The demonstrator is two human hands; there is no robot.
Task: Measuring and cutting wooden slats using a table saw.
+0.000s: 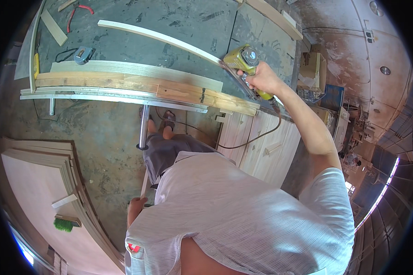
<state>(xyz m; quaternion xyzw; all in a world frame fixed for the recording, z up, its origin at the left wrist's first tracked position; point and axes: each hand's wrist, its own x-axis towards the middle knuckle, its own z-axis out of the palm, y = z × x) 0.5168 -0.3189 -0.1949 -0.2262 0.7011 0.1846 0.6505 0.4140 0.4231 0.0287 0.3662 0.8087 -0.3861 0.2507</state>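
Observation:
My right hand (266, 79) is closed round the handle of a yellow-green air nail gun (237, 58) over the workbench. A brown air hose (261, 136) runs down from its grip. The gun's dark magazine lies beside the right end of a long pale wood strip (156, 36) and partly hides that end; whether they touch I cannot tell. Down by my side, my left hand (135, 208) is closed on a thin wooden strip (145, 184), mostly hidden by my body. Thick wooden boards (110, 84) lie along the bench's near edge.
On the grey bench top (183, 18) are a tape measure (84, 55), red-handled pliers (73, 17) and a short wood piece (53, 28). Stacked panels (32, 183) with a green brush (63, 224) stand at left. Pale planks (266, 146) and a cardboard box (311, 71) are at right.

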